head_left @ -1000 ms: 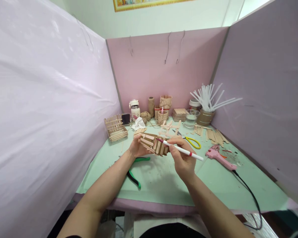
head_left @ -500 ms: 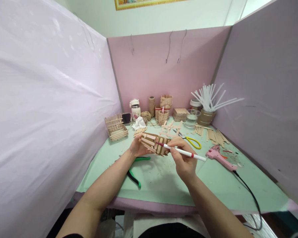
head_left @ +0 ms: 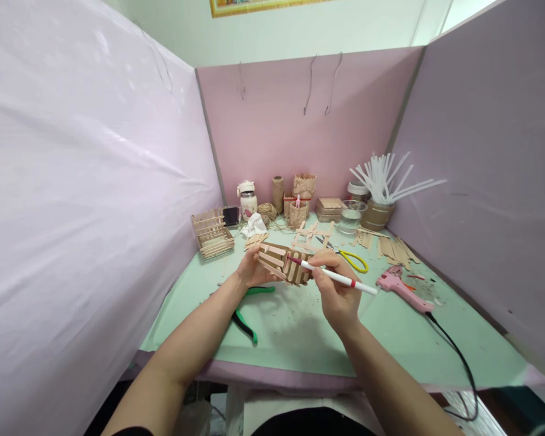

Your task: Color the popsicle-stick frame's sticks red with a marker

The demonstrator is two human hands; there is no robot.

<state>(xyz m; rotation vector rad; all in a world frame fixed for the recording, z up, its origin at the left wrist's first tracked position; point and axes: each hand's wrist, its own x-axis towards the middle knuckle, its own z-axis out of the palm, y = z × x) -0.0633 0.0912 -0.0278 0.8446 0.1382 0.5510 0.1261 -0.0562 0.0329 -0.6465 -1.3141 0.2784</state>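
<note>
A small craft piece of light wooden sticks on a brown backing [head_left: 272, 257] is held above the table by my left hand [head_left: 253, 267], whose fingers grip its left end. My right hand [head_left: 338, 290] is closed round a white marker [head_left: 340, 278] with a red band. The marker's dark red tip rests on or just over the sticks near the middle of the piece. Some fingers of my left hand are hidden behind the piece.
Green-handled pliers [head_left: 245, 327] lie below my left hand. Yellow-handled scissors [head_left: 354, 260], a pink glue gun [head_left: 404, 290] with a black cable and loose sticks [head_left: 397, 249] are at the right. A stick basket [head_left: 212, 235] stands back left, a water bowl [head_left: 352, 218] back right.
The marker tip has shifted very slightly to the right and up on the piece, along with my right hand. My left hand keeps its hold.
</note>
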